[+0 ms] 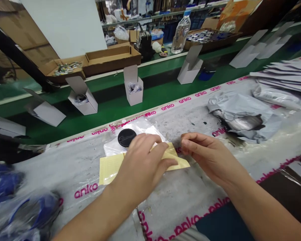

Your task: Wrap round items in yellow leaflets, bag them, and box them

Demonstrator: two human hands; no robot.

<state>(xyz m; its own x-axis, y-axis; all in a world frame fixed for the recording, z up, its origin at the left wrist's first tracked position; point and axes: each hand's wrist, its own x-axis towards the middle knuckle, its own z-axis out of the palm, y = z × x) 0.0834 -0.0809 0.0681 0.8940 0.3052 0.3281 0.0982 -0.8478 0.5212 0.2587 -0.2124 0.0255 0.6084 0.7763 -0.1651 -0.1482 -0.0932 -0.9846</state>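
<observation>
My left hand (144, 159) is closed over a pale yellow printed paper (111, 167), with the thumb and fingers at its folded right part. Beneath and behind the paper lies a clear plastic bag (142, 129). A round black disc (126, 137) rests on the bag, just beyond my left fingers. To the right of the paper, my right hand (208, 154) is raised slightly with thumb and fingertips pinched together. Whatever those fingertips hold, if anything, is too small or hidden to make out.
Along the green conveyor (160, 78) stand several open white boxes (135, 95), some with bagged contents. A torn grey plastic bag (238, 113) and a stack of white flat pieces (288, 75) are at right. Bagged blue items (35, 211) lie at left. A water bottle (182, 31) stands behind.
</observation>
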